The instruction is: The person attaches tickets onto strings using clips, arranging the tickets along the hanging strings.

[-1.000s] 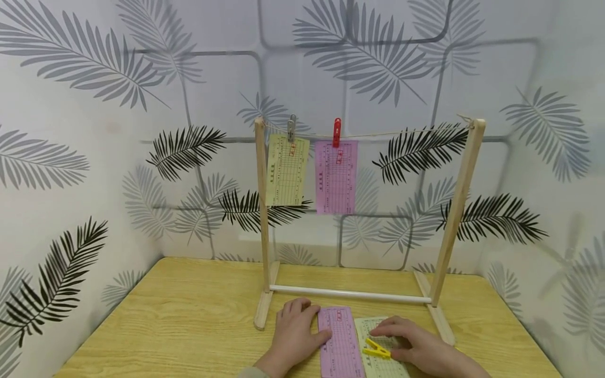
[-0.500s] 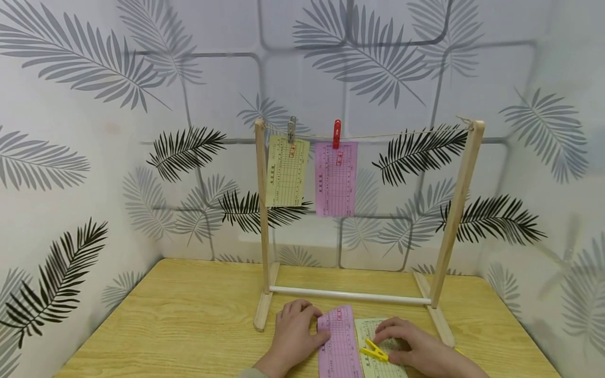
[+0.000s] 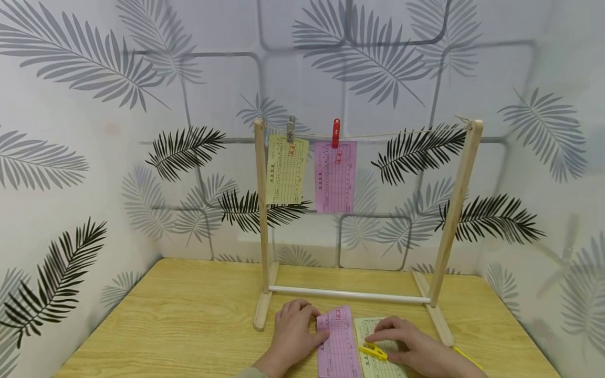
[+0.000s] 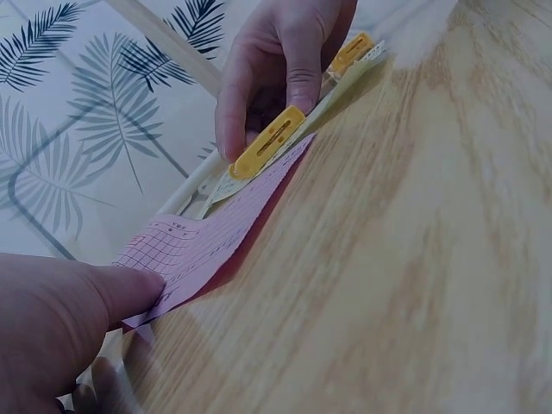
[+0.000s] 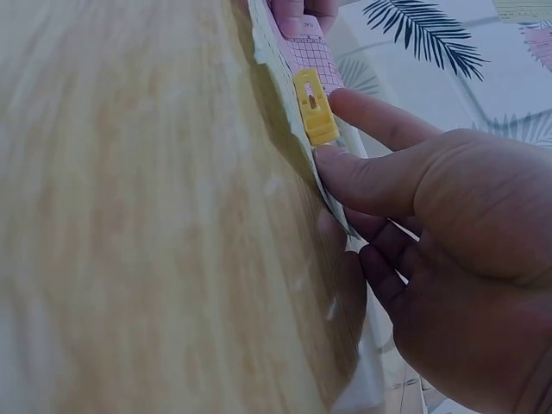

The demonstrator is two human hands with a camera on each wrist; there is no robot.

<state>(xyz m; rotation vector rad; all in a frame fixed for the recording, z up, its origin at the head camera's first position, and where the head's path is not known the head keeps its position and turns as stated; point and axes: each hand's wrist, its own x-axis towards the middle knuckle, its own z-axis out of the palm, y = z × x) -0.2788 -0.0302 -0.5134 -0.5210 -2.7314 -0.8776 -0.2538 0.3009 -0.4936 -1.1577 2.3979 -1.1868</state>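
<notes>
In the head view my left hand [image 3: 293, 336] pinches the left edge of a pink printed slip [image 3: 339, 349] on the table, its upper left corner raised. The left wrist view shows the thumb on top of the pink paper [image 4: 207, 250]. My right hand [image 3: 418, 346] pinches a yellow clothespin [image 3: 374, 352] between thumb and index finger. Beneath it lies a pale yellow printed slip [image 3: 366, 328], partly covered by that hand. In the right wrist view the clothespin [image 5: 314, 108] lies at the tips of thumb and index finger.
A wooden rack [image 3: 456, 215] with a string stands behind the hands. From the string hang a yellow slip [image 3: 287, 170] under a grey clip [image 3: 290, 128] and a pink slip [image 3: 335, 178] under a red clip [image 3: 336, 133]. Something thin and yellow [image 3: 468, 358] lies by the rack's right foot.
The pink slip's upper left corner has risen from the table. My right index finger has come down onto the yellow clothespin, which has shifted slightly left and turned. My left hand stays in place.
</notes>
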